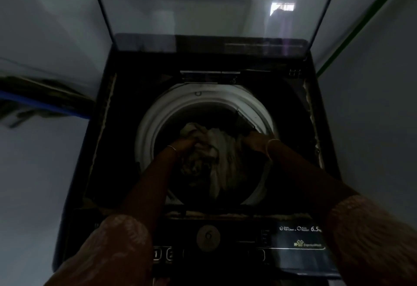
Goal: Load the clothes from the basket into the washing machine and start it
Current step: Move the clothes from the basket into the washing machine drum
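A dark top-loading washing machine [101,150] stands below me with its glass lid [214,10] raised upright. Inside the round drum, ringed in white [153,118], lies a bundle of pale clothes [216,163]. Both my arms reach down into the drum. My left hand [186,145] grips the pale cloth at the bundle's upper left. My right hand [253,142] presses on the dark and pale cloth at the bundle's upper right; its fingers are lost in the dark. The basket is out of view.
The control panel [225,242] with a round dial and buttons runs along the machine's near edge, between my elbows. Pale walls close in on both sides. A blue-edged shelf or ledge [45,105] juts out at the left, and a green line [361,21] slants at the upper right.
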